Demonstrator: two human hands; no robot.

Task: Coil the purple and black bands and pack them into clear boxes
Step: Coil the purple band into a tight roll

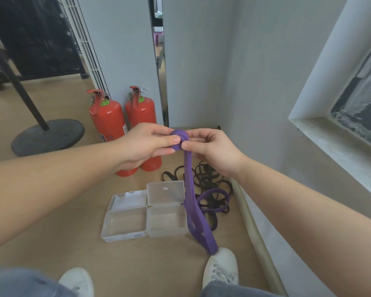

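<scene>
Tan smooth floor (73, 243), pale grey walls (234, 71) meeting in a corner, recessed window ledge (330, 133) on your right. Two red fire extinguishers (107, 118), cylindrical metal, stand side by side against the wall, with a round black stand base (49, 136) to their left. Two clear boxes (122, 236), rectangular hard plastic, sit touching each other on the floor, both lids hinged open.

One purple band (189, 189), flat and rubbery: your left hand (146, 144) and right hand (212, 151) both pinch its small tight coil between thumb and fingers, held up above the floor. Its loose tail hangs down to just beside your right white shoe (221, 269).

Black bands (210, 179) lie in a thin tangled heap right of the boxes, count unclear. A purple loop (223, 192) lies among them; whether it is a separate band, you cannot tell.
</scene>
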